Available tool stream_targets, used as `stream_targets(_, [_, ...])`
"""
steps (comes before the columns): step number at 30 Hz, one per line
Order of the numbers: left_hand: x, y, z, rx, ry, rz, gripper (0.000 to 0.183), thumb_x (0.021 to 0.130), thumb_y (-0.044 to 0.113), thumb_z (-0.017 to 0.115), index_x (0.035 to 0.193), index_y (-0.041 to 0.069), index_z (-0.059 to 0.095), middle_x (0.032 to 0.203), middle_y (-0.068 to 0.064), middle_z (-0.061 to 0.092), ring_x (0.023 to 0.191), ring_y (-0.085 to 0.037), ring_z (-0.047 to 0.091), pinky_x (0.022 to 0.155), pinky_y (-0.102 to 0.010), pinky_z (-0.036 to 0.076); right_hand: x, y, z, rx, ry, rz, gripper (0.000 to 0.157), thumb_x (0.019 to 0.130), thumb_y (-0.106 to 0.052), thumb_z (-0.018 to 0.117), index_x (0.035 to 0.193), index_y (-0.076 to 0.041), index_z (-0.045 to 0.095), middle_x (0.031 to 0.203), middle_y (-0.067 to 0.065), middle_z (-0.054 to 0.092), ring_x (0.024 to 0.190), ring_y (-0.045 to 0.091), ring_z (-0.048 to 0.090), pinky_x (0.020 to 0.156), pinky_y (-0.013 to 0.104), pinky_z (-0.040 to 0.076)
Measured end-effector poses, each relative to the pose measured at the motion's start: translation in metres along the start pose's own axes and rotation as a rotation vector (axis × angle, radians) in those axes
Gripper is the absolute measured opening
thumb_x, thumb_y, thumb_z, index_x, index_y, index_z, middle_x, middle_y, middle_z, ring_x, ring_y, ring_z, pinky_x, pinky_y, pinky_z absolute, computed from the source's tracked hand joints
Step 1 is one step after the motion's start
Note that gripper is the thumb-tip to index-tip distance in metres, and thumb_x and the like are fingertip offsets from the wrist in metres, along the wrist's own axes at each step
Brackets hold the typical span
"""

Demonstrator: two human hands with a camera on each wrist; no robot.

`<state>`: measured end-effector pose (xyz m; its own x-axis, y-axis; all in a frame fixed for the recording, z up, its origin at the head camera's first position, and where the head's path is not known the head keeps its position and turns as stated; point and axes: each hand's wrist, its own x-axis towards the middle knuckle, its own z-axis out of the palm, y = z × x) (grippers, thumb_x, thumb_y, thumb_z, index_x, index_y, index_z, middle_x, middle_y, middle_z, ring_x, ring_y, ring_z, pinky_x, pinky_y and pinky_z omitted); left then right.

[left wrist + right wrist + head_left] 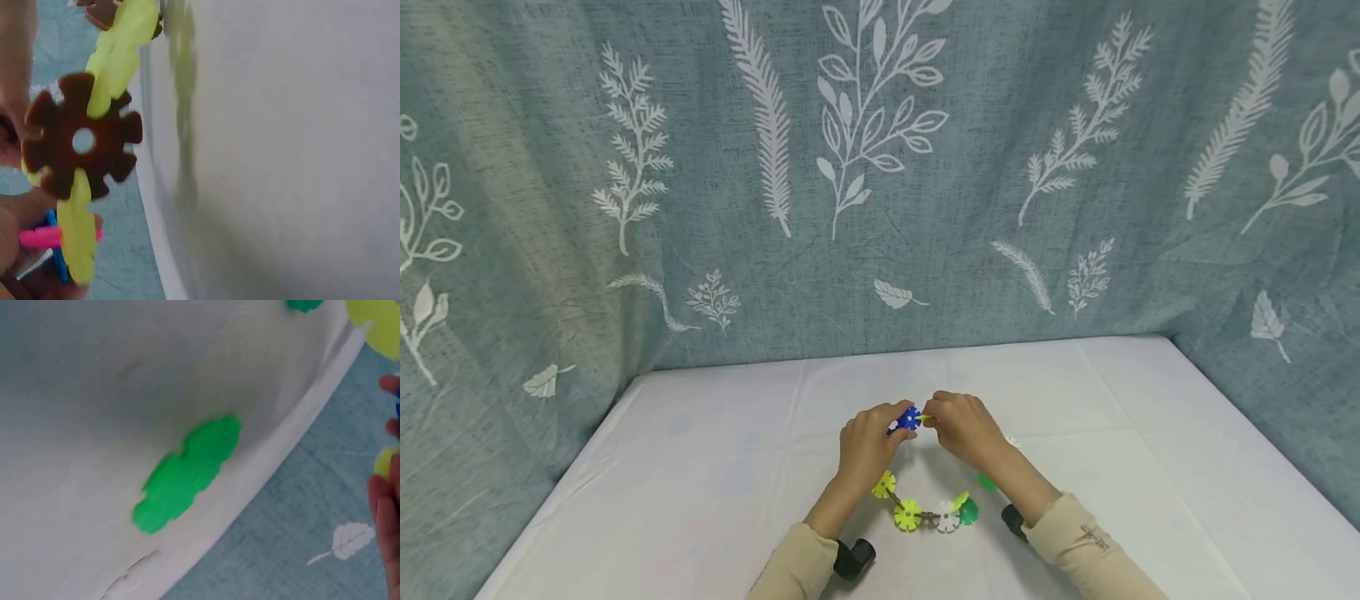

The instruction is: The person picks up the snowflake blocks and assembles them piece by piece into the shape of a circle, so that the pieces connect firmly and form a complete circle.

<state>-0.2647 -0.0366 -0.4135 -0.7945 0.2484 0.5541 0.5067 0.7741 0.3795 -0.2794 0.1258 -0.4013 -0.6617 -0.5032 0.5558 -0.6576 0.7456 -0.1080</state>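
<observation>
Slippage possible from crooked pushing: fingers (385, 519) clamped on blue disc (912, 418) (left hand (867, 439)), yellow piece (382, 464) (right hand (964, 425)), inside far edge of counter (1120, 442).

- Four yellow discs (902, 520), one between right fingers (937, 410)
- Two brown discs (56, 147) below
- Two green discs (187, 475)
- At least one white disc (945, 527)
- At least one blue disc (913, 424)

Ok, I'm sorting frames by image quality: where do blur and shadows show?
Head view: soft shadows on the white tablecloth, blue pieces too small for fine detail; left wrist: soft edges on the lower yellow piece, a yellowish shadow streak on the tablecloth; right wrist: large green piece blurred, dim shading toward the upper left.
</observation>
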Motion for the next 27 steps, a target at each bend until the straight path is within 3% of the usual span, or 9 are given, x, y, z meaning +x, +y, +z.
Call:
stream_targets(4, [0.0, 0.003, 0.0, 0.047, 0.014, -0.008, 0.033, 0.072, 0.022, 0.074, 0.104, 0.014, 0.069, 0.081, -0.002, 0.07, 0.049, -0.006, 0.047, 0.041, -0.017, 0.031, 0.001, -0.002, 0.0, -0.029, 0.006, -0.017, 0.008, 0.072, 0.001, 0.073, 0.072, -0.004, 0.067, 0.066, 0.002, 0.06, 0.056, 0.014, 0.06, 0.051, 0.021, 0.046])
stream_targets(9, [-0.001, 0.004, 0.0, 0.032, -0.041, -0.036, 0.031, 0.073, 0.021, 0.076, 0.1, 0.011, 0.065, 0.088, -0.005, 0.07, 0.068, -0.018, 0.065, 0.049, -0.024, 0.044, -0.001, 0.001, 0.001, 0.012, -0.021, -0.036, 0.008, 0.073, -0.001, 0.072, 0.076, -0.005, 0.066, 0.072, 0.003, 0.063, 0.063, 0.015, 0.062, 0.057, 0.022, 0.049])
stream_targets(13, [-0.001, 0.003, 0.001, -0.003, -0.086, -0.05, 0.034, 0.073, 0.018, 0.077, 0.103, 0.01, 0.061, 0.091, -0.007, 0.07, 0.075, -0.021, 0.066, 0.055, -0.028, 0.048, -0.004, 0.006, -0.002, 0.113, -0.09, 0.037, 0.026, 0.076, 0.003, 0.068, 0.1, -0.003, 0.062, 0.085, 0.007, 0.07, 0.072, 0.018, 0.066, 0.063, 0.027, 0.052])
stream_targets(17, [-0.001, 0.002, 0.001, -0.011, -0.124, -0.037, 0.035, 0.076, 0.016, 0.075, 0.108, 0.012, 0.062, 0.091, -0.008, 0.068, 0.077, -0.02, 0.065, 0.056, -0.029, 0.049, -0.011, 0.017, -0.013, 0.127, -0.146, 0.194, 0.036, 0.079, 0.007, 0.064, 0.113, -0.003, 0.058, 0.098, 0.012, 0.069, 0.08, 0.023, 0.067, 0.065, 0.034, 0.053])
stream_targets(21, [-0.001, 0.0, 0.0, -0.03, -0.152, -0.061, 0.031, 0.077, 0.015, 0.074, 0.105, 0.01, 0.063, 0.09, -0.008, 0.065, 0.077, -0.021, 0.064, 0.058, -0.031, 0.05, -0.022, 0.033, -0.026, 0.065, -0.218, 0.45, 0.015, 0.081, 0.004, 0.061, 0.095, 0.002, 0.066, 0.091, 0.015, 0.069, 0.072, 0.025, 0.065, 0.06, 0.035, 0.051])
stream_targets(23, [-0.001, -0.002, 0.0, -0.04, -0.159, -0.075, 0.029, 0.076, 0.013, 0.073, 0.103, 0.009, 0.061, 0.092, -0.009, 0.065, 0.078, -0.022, 0.064, 0.059, -0.033, 0.051, -0.029, 0.039, -0.032, 0.041, -0.308, 0.565, 0.009, 0.083, -0.002, 0.061, 0.089, 0.004, 0.064, 0.085, 0.016, 0.067, 0.067, 0.024, 0.061, 0.058, 0.035, 0.05])
stream_targets(27, [-0.001, -0.004, 0.0, -0.066, -0.185, -0.101, 0.027, 0.076, 0.013, 0.073, 0.099, 0.008, 0.06, 0.095, -0.012, 0.066, 0.082, -0.025, 0.065, 0.063, -0.036, 0.052, -0.041, 0.046, -0.039, 0.06, -0.48, 0.689, 0.026, 0.079, -0.018, 0.07, 0.087, 0.005, 0.06, 0.08, 0.014, 0.06, 0.069, 0.024, 0.055, 0.064, 0.039, 0.048])
